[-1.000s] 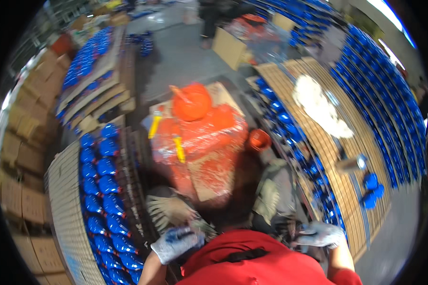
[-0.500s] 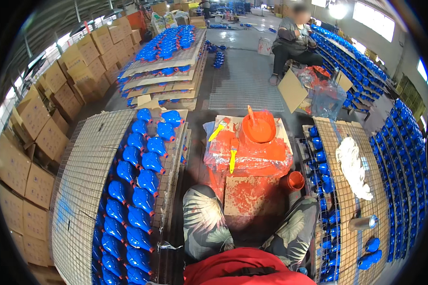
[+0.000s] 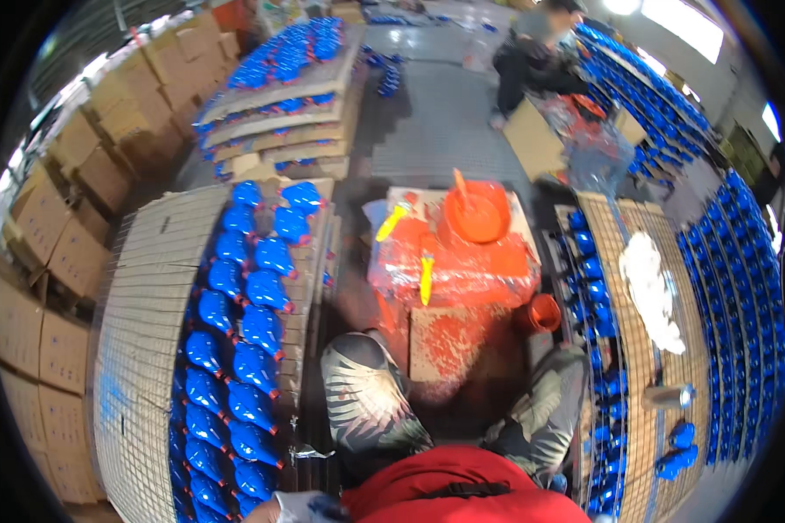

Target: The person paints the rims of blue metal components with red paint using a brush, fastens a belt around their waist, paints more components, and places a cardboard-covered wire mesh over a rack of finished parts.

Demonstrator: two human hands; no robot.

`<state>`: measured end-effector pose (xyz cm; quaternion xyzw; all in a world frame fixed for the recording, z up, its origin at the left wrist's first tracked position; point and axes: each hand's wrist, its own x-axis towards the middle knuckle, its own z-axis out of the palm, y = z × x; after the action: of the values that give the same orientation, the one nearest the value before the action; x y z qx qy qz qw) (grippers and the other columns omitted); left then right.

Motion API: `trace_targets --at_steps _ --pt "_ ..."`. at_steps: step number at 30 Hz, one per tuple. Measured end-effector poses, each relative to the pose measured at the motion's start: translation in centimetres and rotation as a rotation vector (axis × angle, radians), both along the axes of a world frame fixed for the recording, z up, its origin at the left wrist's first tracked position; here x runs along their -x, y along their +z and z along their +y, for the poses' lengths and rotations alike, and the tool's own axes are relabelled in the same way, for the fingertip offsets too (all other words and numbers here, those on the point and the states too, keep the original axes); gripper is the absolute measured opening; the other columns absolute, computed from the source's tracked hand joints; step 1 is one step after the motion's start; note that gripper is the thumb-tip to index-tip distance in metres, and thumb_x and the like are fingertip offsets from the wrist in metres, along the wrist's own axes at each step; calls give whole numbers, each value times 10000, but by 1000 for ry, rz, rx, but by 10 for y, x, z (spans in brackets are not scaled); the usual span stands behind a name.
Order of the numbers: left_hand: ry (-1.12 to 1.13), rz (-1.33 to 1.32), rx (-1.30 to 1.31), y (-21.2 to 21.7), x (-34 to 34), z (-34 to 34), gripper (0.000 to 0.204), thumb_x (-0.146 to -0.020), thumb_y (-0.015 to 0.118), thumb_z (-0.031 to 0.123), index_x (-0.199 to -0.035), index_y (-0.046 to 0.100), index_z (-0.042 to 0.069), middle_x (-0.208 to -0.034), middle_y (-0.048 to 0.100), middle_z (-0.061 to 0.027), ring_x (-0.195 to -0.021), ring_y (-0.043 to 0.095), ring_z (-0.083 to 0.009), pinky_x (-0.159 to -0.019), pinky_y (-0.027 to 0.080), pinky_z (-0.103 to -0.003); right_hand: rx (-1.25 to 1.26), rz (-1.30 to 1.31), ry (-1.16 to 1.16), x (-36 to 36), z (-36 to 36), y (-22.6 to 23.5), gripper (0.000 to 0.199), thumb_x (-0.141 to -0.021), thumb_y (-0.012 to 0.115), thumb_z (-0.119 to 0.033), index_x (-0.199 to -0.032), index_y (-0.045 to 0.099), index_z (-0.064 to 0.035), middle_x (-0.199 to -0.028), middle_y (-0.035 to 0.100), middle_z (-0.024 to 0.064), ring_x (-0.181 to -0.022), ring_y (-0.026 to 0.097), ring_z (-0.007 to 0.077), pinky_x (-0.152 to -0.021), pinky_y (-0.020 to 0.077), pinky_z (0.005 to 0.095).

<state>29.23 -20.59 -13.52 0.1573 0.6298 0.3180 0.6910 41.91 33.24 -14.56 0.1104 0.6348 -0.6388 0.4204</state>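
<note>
At the lower edge, part of my left hand [image 3: 266, 511] shows beside a pale, dark-patterned cloth or glove part; the fingers are cut off and blurred. It is nearest to the glossy blue bulb-shaped pieces [image 3: 255, 364] with red tips, lying in rows on the rack at my left. My right hand is out of view. Between my knees and the far rack stands a low red-smeared work surface [image 3: 462, 288]. On it are a tub of red paint [image 3: 478, 220] with a handle standing in it and two yellow-handled brushes, one farther [image 3: 392, 222] and one nearer [image 3: 426, 281].
A small red pot [image 3: 543, 312] stands by my right knee. The right rack [image 3: 615, 288] carries a white cloth bundle [image 3: 650, 292], a metal can [image 3: 669, 397] and blue pieces. Cardboard boxes [image 3: 70, 235] line the left. A person [image 3: 541, 65] sits at the far right.
My view has shifted slightly, so the scene sits a little higher and further left. Part of my left hand has come in at the lower edge. Brushes and tub stay in place.
</note>
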Motion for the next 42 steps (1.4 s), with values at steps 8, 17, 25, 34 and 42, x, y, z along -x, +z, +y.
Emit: trace_targets --at_steps 8,17,25,34,42 --pt "-59 392 -407 64 60 183 335 -851 718 299 -1090 698 64 -989 722 -110 -918 700 -249 -827 548 -337 105 -357 -361 -69 -50 96 305 -934 632 -323 -852 677 -33 -638 598 -13 -577 562 69 -503 418 227" --pt "-486 400 -382 60 62 238 542 -803 749 368 -1219 636 40 -1161 666 -170 -1086 635 -348 -942 499 -390 -66 -247 -241 3 -71 94 314 -912 602 -348 -801 650 -58 -588 550 8 -496 519 97 -446 371 257" --pt "-274 439 -337 63 45 246 574 -834 720 379 -1261 595 16 -1147 662 -211 -1072 648 -332 -931 493 -375 -232 740 -10 -8 -74 71 292 -902 546 -219 -1152 596 -76 -1001 648 198 -894 641 364 -736 495 424" --pt "-121 420 -323 53 30 257 483 -855 716 317 -1209 613 6 -1075 676 -225 -1014 677 -318 -866 516 -373 9 80 -421 -1 -84 52 342 -957 586 -330 -1140 673 -54 -1075 681 85 -976 592 131 -894 456 299" --pt "-80 381 -283 52 22 262 522 -819 756 319 -1188 625 -27 -1102 681 -208 -1024 681 -282 -891 516 -339 35 -95 -728 -3 -100 53 327 -946 591 -275 -1173 666 -52 -1079 684 41 -1029 593 119 -950 444 287"
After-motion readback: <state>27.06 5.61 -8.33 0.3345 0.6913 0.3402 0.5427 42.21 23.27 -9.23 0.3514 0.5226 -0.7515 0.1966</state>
